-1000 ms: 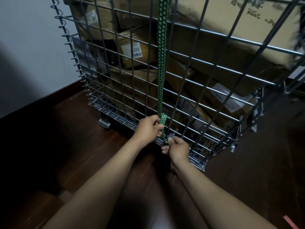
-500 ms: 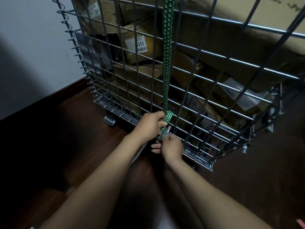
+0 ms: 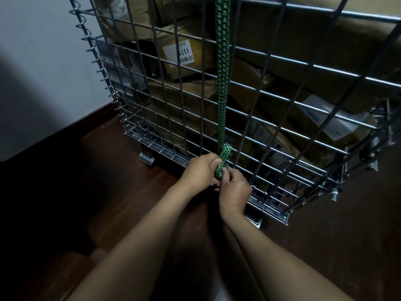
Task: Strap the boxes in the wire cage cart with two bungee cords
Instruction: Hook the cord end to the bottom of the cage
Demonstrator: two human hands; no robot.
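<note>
A green bungee cord with pale dots runs straight down the front of the wire cage cart from beyond the top edge. Its lower end folds into a small loop near the cart's base. My left hand pinches that folded end from the left. My right hand grips the cord's tip just below, where a bit of metal hook shows between the fingers. Both hands sit against the cart's lowest front wires. Brown cardboard boxes are stacked inside the cage.
The cart stands on a dark wooden floor, with a metal foot at its front left. A pale wall with a dark skirting board runs along the left side.
Both hands have stayed on the cord's lower end at the cart's base. The folded loop has shifted slightly, and my right hand has closed in under my left.
</note>
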